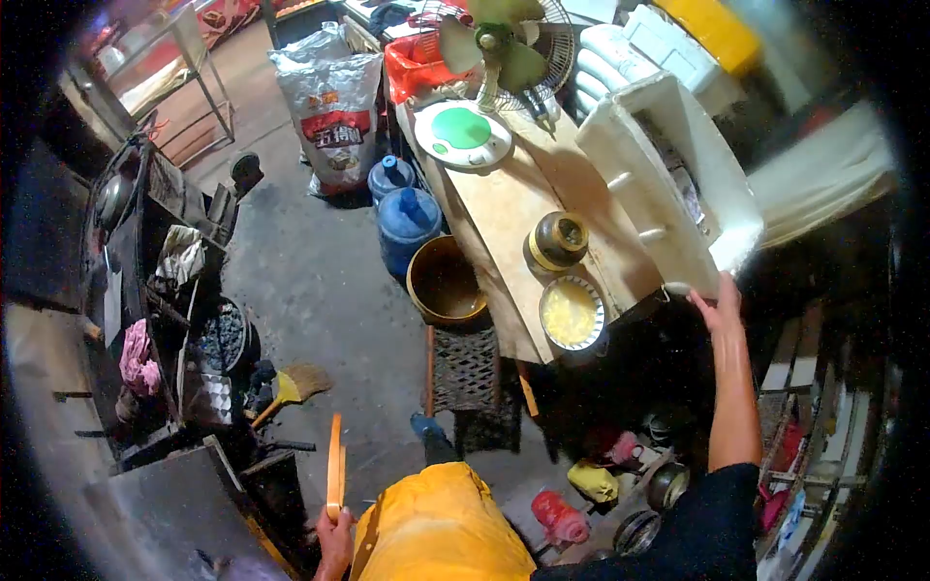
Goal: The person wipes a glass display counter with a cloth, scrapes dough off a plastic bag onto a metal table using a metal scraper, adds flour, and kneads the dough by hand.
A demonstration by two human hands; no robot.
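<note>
My right hand (718,300) reaches up and grips the lower corner of a large white plastic crate (668,184) that is tilted on the wooden table (504,208). My left hand (334,542) is low at my side, closed around a long flat orange stick (334,465) held upright. I wear a yellow apron (436,528) and a dark sleeve. On the table below the crate sit a brown lidded pot (557,240) and a bowl of yellow food (572,312).
A fan (499,44) and a white-green round lid (462,134) stand at the table's far end. Blue water jugs (407,218), a brown basin (444,281), a printed sack (329,111) and a broom (291,387) sit on the floor. A dark stove bench (145,290) runs along the left.
</note>
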